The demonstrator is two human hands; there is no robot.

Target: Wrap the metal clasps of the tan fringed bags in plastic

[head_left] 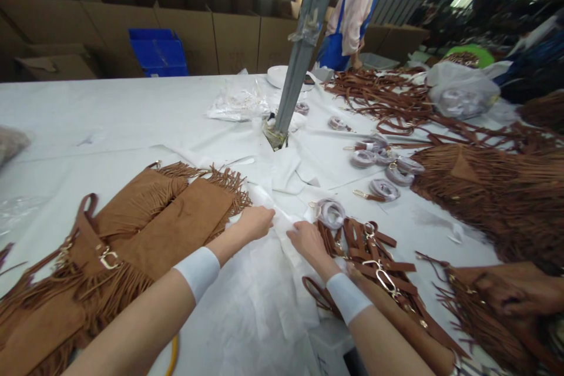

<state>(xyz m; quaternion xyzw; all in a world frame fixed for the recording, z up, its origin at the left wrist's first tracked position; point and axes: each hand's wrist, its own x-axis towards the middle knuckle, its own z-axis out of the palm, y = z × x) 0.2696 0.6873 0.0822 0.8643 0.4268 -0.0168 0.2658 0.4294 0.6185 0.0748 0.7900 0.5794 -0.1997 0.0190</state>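
Sheet (259, 299): white, thin, lying rumpled on the table (66, 108) between the worker's forearms
Left hand (256, 223): fingers pinched on its far part
Right hand (307, 241): pinching it too, just apart
Bags (180, 226): brown, fringed, beside the left hand
Straps (385, 261): gold-clasped, beside the right
Coils (363, 158): wrapped, beyond those
Post (304, 41): grey
Co-worker (358, 6): over there, blue apron

over the head feed i am seeing my left arm (141, 322) and right arm (379, 343) slanting inward from below. my left hand (255, 223) is curling its fingers in; my right hand (309, 241) is bending its fingers toward it, back showing, and a small gap is separating the two.
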